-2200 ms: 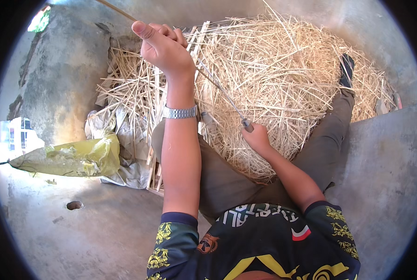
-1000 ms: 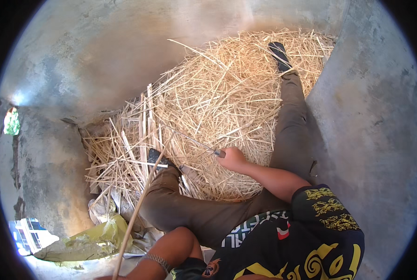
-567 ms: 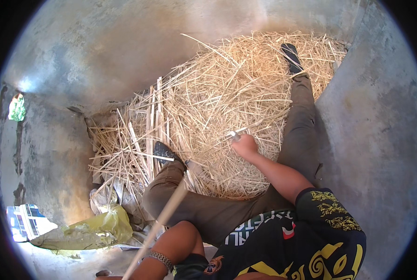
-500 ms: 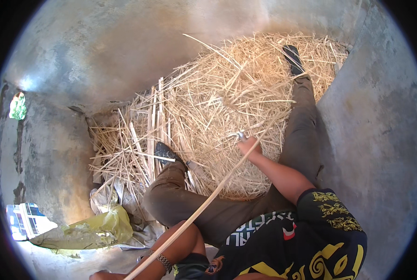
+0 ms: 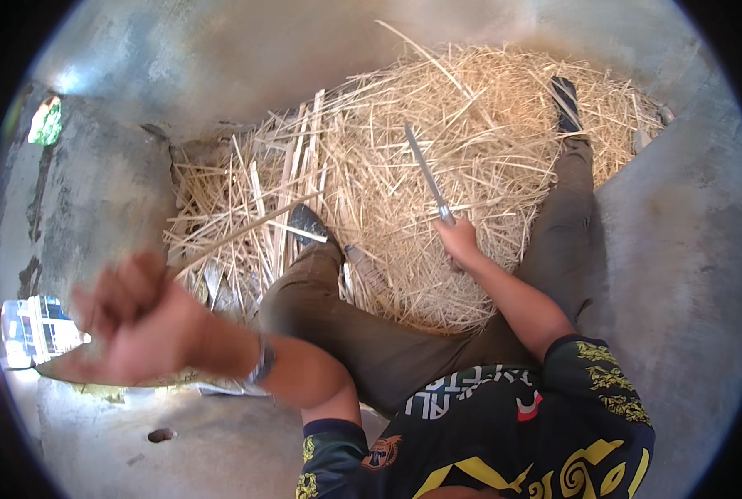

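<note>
A knife (image 5: 425, 170) is gripped by its handle in the closed right hand (image 5: 460, 239), over the near half of the straw heap (image 5: 495, 158) — its tip is pointed toward the far edge. At the heap's left edge, a thin stick (image 5: 250, 233) is seen reaching from the blurred, curled left hand (image 5: 142, 320) — whether it is pinched there cannot be told.

Long-bladed knife (image 5: 425, 170), tilted over straw (image 5: 495, 179), slender tan strip (image 5: 250, 229), slanting
</note>
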A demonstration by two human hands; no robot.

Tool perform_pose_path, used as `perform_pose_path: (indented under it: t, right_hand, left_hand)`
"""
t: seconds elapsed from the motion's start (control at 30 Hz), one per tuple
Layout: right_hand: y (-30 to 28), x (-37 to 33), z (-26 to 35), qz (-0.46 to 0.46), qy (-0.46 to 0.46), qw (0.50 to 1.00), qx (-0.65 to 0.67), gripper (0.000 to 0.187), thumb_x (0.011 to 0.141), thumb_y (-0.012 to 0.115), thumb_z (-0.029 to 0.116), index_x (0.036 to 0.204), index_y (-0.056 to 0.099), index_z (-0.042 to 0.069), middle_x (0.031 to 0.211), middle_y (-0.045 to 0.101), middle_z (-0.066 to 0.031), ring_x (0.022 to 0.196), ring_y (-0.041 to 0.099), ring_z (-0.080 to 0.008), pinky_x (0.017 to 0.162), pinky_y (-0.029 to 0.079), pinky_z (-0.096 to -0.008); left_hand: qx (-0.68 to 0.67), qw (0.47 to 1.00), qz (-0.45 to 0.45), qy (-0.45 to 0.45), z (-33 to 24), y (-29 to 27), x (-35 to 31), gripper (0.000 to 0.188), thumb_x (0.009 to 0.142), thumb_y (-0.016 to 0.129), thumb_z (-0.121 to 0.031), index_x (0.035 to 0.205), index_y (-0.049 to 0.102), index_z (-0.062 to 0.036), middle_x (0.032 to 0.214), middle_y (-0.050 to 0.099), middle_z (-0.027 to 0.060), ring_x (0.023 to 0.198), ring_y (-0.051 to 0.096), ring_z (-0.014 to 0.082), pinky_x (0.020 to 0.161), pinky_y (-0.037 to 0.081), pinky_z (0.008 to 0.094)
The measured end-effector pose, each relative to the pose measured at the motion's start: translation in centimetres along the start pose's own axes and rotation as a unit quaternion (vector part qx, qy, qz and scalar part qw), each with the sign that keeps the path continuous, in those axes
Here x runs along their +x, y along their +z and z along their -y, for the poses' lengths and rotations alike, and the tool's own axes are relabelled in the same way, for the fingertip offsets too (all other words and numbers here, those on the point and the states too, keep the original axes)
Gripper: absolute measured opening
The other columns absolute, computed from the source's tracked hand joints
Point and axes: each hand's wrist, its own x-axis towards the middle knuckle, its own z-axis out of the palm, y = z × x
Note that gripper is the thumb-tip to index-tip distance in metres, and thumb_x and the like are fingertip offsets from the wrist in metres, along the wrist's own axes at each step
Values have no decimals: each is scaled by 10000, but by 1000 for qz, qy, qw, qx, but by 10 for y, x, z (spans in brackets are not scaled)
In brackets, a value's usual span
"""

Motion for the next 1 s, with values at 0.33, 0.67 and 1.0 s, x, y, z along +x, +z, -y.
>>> perform_pose_path:
  t: [0.33,0.67,1.0]
  right_hand:
    - [21,-62,29,128,-118,981,90,353,915,676,248,638,529,86,574,500,26,513,432,-84,496,354,-322]
    - [36,-64,-42,192,-3,975,-112,311,922,664,280,746,630,27,631,607,-68,570,571,-157,572,454,-385]
    - [41,-91,-31,288,4,956,56,280,947,639,251,769,595,40,544,536,-33,404,525,-156,404,431,-349]
  left_hand:
    - [137,957,-186,-176,142,-31,-8,770,881,273,-885,601,145,-179,535,141,-43,488,122,133,471,85,299]
    - [211,931,-231,-187,160,-13,-18,744,874,389,-849,631,166,-182,558,144,-37,468,173,113,428,134,284]
    - [257,919,-278,-108,165,-22,-23,711,927,393,-795,634,188,-181,529,176,-36,435,230,115,421,174,268]
